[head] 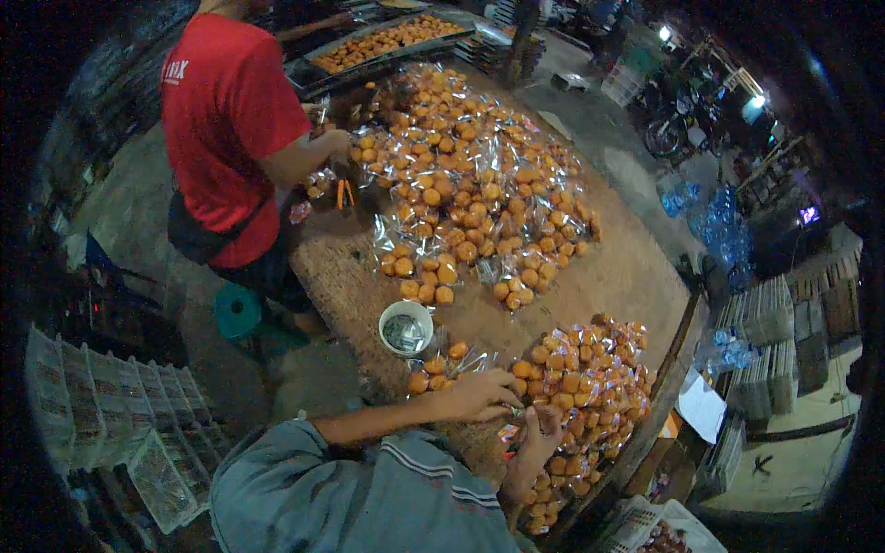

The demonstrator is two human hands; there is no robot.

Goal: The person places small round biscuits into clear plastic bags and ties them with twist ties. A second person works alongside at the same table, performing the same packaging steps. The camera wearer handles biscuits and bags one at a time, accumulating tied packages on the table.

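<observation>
My left hand (480, 396) reaches over the near part of the wooden table (622, 276), fingers bent. Close beside it is my right hand (543, 430), thumb and fingers pinched. Between the fingertips of both is a small shiny piece of clear plastic (516, 412), partly hidden; its full shape cannot be made out. Just below lies a red and white printed label (508, 433). Past my left hand rests a clear bag of round orange-brown baked balls (435, 366). A heap of filled, closed bags (588, 373) lies against my right hand's side.
A white tub (406, 329) holds small silvery strips. Beyond it spreads a large pile of bagged balls (470, 186). At the far left of the table a person in a red shirt (228, 131) handles bags near orange-handled scissors (344, 193). A metal tray (394, 43) of loose balls stands behind.
</observation>
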